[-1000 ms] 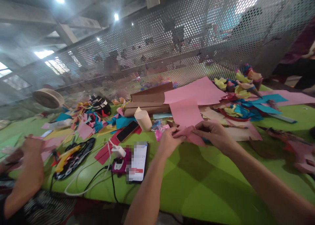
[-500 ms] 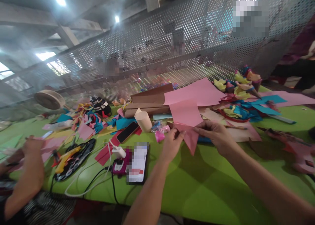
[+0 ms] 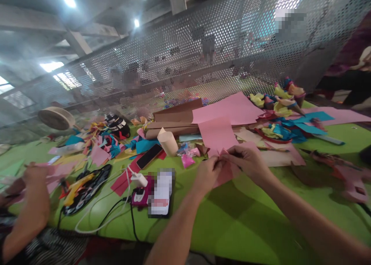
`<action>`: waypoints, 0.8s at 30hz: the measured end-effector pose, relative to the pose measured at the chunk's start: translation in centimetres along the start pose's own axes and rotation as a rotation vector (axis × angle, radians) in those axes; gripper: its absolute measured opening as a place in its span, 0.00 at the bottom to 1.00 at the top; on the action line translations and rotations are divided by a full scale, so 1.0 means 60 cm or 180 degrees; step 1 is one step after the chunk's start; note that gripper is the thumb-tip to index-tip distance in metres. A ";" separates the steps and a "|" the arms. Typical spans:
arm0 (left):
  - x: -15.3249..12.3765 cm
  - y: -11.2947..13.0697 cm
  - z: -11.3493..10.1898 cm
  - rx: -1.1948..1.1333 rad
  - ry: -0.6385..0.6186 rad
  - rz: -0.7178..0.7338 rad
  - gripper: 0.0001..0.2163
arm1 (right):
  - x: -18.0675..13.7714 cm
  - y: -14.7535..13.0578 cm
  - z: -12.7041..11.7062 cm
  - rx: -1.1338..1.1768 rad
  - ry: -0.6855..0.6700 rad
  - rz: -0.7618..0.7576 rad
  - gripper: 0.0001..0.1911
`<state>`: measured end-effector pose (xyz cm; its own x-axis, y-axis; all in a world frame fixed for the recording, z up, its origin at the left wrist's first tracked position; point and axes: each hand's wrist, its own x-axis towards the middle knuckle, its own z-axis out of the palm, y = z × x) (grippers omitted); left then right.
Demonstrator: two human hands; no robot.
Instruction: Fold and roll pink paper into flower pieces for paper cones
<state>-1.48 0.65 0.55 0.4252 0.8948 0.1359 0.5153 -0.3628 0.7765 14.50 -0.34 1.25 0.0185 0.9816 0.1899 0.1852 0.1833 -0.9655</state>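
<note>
You are in a paper craft workshop. Your long green table [image 3: 249, 218] has big pink paper sheets [image 3: 228, 108] and brown paper rolls [image 3: 176, 118] along its far edge, and bright paper scraps [image 3: 107, 143] toward its far left. A holed metal screen [image 3: 203, 45] stands behind it, with bare roof beams [image 3: 77, 43] above. Another person's hand [image 3: 33, 176] works at the near left corner.

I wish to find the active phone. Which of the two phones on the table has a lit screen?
The near phone, beside the purple device, is lit. The far phone, lying on red paper, is dark.
</note>
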 end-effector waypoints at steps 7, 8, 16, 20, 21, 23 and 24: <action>0.000 -0.004 0.002 -0.0040 0.0033 0.0026 0.09 | 0.000 -0.005 0.000 0.0288 0.0000 -0.0024 0.23; 0.000 -0.005 0.003 -0.0021 0.0003 0.0041 0.09 | 0.000 -0.006 -0.001 0.0294 0.0048 -0.0037 0.23; -0.003 -0.004 0.004 0.0000 -0.0158 0.0213 0.08 | -0.001 -0.007 -0.005 0.0283 0.0312 0.0031 0.25; 0.000 -0.006 0.002 -0.0077 0.0074 0.0134 0.08 | 0.000 -0.009 -0.007 0.0401 0.0205 0.0122 0.25; 0.001 -0.006 0.001 -0.0136 0.0164 0.0094 0.09 | 0.001 -0.010 -0.008 0.0422 0.0127 0.0137 0.25; 0.002 -0.006 0.000 -0.0226 0.0263 0.0056 0.10 | 0.003 -0.009 -0.009 0.0372 0.0014 0.0129 0.25; 0.002 -0.005 0.000 -0.0242 0.0259 0.0061 0.10 | 0.004 -0.009 -0.010 0.0307 -0.0005 0.0123 0.25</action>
<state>-1.59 0.88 0.34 0.3710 0.9072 0.1984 0.4483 -0.3621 0.8173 14.98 -0.22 1.91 0.0224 0.9881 0.1520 0.0890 0.1494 -0.9848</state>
